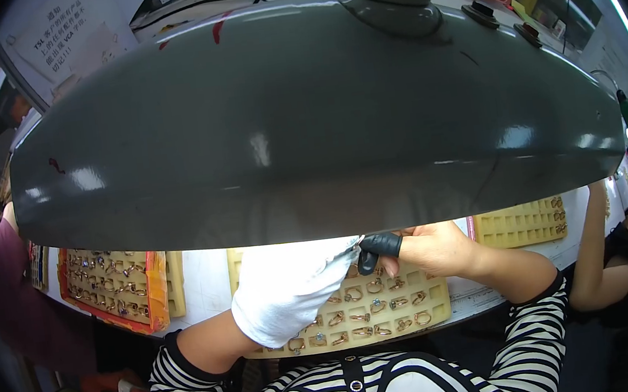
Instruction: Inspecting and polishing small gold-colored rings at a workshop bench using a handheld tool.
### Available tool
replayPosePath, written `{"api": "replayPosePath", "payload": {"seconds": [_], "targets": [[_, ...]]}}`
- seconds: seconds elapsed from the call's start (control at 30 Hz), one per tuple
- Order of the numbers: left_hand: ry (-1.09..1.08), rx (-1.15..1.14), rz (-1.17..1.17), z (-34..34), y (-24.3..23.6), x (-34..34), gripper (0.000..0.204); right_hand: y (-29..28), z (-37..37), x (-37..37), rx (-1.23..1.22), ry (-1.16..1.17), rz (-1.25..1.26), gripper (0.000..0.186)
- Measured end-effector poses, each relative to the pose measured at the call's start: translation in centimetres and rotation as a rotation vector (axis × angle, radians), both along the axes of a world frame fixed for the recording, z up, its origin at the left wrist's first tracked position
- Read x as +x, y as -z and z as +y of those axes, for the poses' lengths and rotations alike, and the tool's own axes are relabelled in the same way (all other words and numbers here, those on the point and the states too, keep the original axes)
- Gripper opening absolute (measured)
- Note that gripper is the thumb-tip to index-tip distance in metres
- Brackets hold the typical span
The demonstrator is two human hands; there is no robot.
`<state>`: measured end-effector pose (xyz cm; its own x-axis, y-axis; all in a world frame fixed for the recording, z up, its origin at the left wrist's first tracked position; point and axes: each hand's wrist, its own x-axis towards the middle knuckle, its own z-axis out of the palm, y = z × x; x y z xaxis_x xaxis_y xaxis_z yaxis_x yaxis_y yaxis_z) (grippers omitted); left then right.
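My left hand (293, 287), in a white cloth glove, reaches in under the lamp's front edge. Its fingertips come together with those of my right hand (432, 250), which wears black finger cots (380, 247) on the thumb and a finger. Both hands look closed in a pinch at that spot, but whatever is between them is too small and too shaded to name. Just below them lies a pale yellow slotted tray (441, 307) with rows of gold-coloured rings (377, 306), some with stones. The lamp hides the far side of the hands and tray.
A large grey lamp hood (305, 119) spans the view close above my hands. An orange-rimmed tray of rings (156, 291) stands at left, another yellow tray (515, 226) at right. Other people sit on both sides; a purple sleeve (24, 299) shows at left.
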<state>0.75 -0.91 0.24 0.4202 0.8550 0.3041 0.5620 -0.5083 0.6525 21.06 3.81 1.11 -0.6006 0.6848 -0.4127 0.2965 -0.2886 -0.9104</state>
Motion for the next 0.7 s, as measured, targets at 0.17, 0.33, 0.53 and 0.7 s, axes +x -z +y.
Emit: {"api": "replayPosePath", "payload": {"seconds": [0.17,0.33,0.53,0.7], "targets": [[-0.005,0.202,0.112,0.2,-0.2,-0.1,0.03,0.7,0.0,0.1,0.032,0.014,0.065,0.021],[0.041,0.206,0.132,0.2,0.5,-0.3,0.033,0.0,-0.3,-0.2,0.117,0.043,0.118,0.02],[0.005,0.099,0.076,0.7,-1.4,1.1,0.02,0.0,0.2,0.1,0.833,0.026,0.066,0.013],[-0.056,0.092,0.003,-0.2,-1.6,1.2,0.015,-0.3,0.2,-0.1,0.917,-0.025,0.036,0.009]]}}
